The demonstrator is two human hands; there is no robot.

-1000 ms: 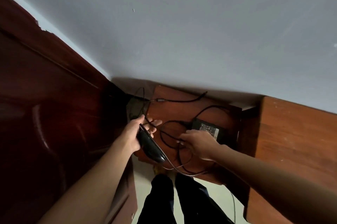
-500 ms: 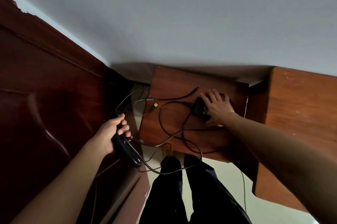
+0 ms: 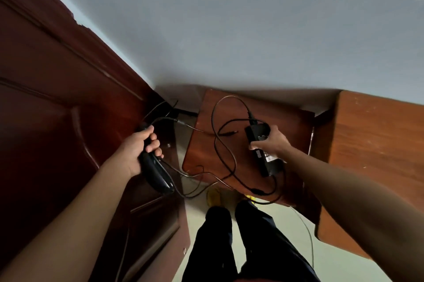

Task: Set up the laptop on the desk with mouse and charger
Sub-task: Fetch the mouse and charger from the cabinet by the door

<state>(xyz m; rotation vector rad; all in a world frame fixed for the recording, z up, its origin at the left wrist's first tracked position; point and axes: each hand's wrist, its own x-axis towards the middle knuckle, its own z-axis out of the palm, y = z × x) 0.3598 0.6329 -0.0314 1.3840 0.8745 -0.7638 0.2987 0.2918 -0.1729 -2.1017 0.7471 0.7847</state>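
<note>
My left hand [image 3: 140, 148] is closed around a black wired mouse [image 3: 156, 172], held in the air left of a low wooden stand [image 3: 296, 125]. A thin cable trails from the mouse toward the stand. My right hand [image 3: 271, 140] grips a black charger brick [image 3: 267, 155] with a white label, lifted slightly above the stand's top. The charger's black cables [image 3: 223, 151] loop loosely over the stand and hang off its front edge. No laptop is in view.
A dark red wooden door [image 3: 57, 109] fills the left side. A taller wooden desk [image 3: 378, 139] stands at the right against the grey wall. My legs in dark trousers [image 3: 241, 242] are below, over a pale floor with something yellow near my feet.
My right hand has closed on the charger brick and drawn it toward me, tilting it up. My left hand with the mouse stays left of the stand. The cables have shifted.
</note>
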